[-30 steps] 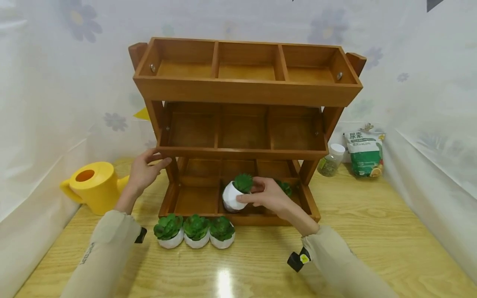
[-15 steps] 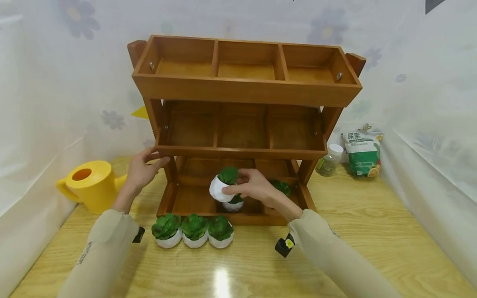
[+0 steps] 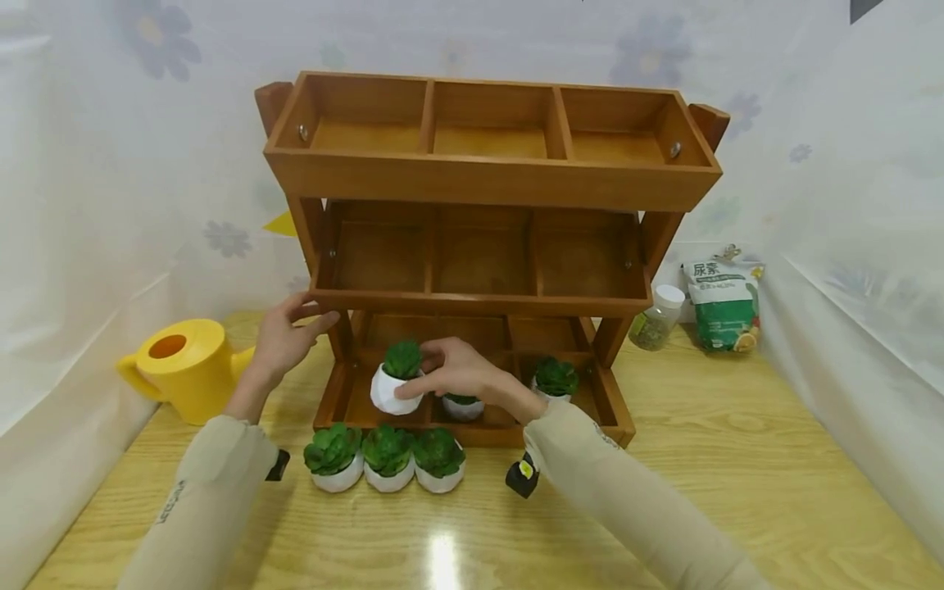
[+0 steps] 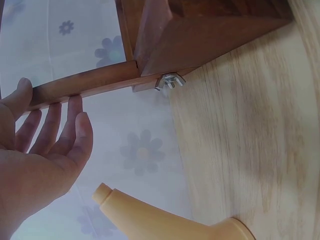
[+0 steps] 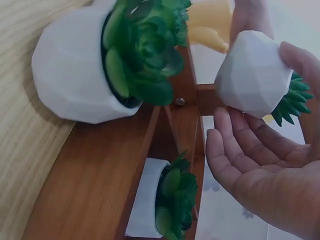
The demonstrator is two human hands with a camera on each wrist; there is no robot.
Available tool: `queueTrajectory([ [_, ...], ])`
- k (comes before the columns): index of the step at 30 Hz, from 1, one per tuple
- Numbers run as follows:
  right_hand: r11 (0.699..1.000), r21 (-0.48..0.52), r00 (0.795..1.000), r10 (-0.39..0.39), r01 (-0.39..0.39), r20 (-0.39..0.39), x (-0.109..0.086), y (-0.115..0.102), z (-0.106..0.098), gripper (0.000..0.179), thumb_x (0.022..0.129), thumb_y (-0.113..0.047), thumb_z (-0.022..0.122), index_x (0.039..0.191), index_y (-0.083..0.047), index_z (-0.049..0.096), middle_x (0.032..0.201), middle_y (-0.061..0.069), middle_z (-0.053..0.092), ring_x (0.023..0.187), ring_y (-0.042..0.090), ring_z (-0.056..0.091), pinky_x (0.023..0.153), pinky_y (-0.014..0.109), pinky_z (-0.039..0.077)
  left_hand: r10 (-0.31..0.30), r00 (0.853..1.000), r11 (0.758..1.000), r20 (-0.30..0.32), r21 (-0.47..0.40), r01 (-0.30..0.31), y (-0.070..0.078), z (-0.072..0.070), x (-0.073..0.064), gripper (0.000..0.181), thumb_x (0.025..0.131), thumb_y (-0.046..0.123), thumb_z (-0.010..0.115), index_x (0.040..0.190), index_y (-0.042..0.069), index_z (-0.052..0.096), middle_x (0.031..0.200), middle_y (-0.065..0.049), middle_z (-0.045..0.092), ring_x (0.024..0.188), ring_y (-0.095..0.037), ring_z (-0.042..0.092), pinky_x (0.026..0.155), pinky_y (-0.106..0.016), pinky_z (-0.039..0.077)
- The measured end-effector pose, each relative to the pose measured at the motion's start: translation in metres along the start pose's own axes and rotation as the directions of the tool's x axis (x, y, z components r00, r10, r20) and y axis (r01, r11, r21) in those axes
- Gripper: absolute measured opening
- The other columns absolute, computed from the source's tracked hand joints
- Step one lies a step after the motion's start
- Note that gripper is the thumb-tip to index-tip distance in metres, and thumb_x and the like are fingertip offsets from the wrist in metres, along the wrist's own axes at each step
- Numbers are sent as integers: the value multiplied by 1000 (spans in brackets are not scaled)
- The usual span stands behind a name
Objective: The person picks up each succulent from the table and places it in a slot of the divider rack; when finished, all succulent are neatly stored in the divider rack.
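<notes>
My right hand (image 3: 459, 369) holds a potted succulent (image 3: 398, 387), a white faceted pot with spiky green leaves, slightly tilted above the bottom tier's left compartment. In the right wrist view its white pot (image 5: 254, 75) lies between thumb and fingertips. My left hand (image 3: 286, 334) grips the left post of the wooden shelf (image 3: 487, 176); in the left wrist view the thumb is on one side of the post (image 4: 85, 82) and fingertips on the other. A succulent (image 3: 463, 406) stands in the bottom middle compartment, partly hidden by my right hand; another succulent (image 3: 555, 377) is in the right one.
Three leafy succulents (image 3: 388, 455) in white pots stand in a row before the shelf's front left. A yellow watering can (image 3: 193, 373) is at the left. A lidded jar (image 3: 656, 318) and a green-white bag (image 3: 723, 305) stand at the right, near the curtain.
My right hand has lifted the succulent from over the middle compartment and carried it left over the left one, uncovering the middle succulent. The left hand has stayed on the post.
</notes>
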State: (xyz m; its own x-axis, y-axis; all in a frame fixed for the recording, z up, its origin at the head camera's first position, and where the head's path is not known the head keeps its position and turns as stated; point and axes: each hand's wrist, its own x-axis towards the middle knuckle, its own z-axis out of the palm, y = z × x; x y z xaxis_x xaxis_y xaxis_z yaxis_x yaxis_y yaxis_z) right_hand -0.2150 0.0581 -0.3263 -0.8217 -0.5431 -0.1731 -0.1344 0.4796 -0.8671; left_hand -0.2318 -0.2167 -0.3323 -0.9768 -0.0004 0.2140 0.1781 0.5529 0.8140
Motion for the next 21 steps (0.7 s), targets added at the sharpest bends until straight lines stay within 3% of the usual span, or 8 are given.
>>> queueTrajectory([
  [7, 980, -197, 999, 28, -32, -22, 15, -3, 5, 79, 74, -43, 80, 138, -9, 51, 121, 2, 62, 105, 15, 59, 86, 35, 50, -12, 1000, 1000, 11, -13, 12, 0, 1, 0, 59, 96, 39, 56, 144, 6, 42, 137, -25, 48, 113, -42, 57, 84, -49, 52],
  [14, 982, -177, 994, 75, -61, 74, 36, -8, 10, 85, 73, -40, 81, 142, -5, 45, 123, 5, 62, 87, 11, 64, 79, 32, 54, -10, 1000, 1000, 8, -2, 10, 2, 0, -2, 58, 97, 37, 57, 143, 7, 43, 136, -25, 49, 112, -42, 57, 83, -50, 53],
  [21, 971, -233, 988, 80, -48, 129, 53, -7, 16, 83, 74, -38, 82, 141, -4, 46, 124, 6, 61, 93, 12, 63, 78, 29, 54, -14, 1000, 1000, 10, 5, 14, 3, 0, -2, 58, 97, 38, 56, 143, 7, 43, 136, -25, 49, 111, -43, 58, 83, -51, 52],
])
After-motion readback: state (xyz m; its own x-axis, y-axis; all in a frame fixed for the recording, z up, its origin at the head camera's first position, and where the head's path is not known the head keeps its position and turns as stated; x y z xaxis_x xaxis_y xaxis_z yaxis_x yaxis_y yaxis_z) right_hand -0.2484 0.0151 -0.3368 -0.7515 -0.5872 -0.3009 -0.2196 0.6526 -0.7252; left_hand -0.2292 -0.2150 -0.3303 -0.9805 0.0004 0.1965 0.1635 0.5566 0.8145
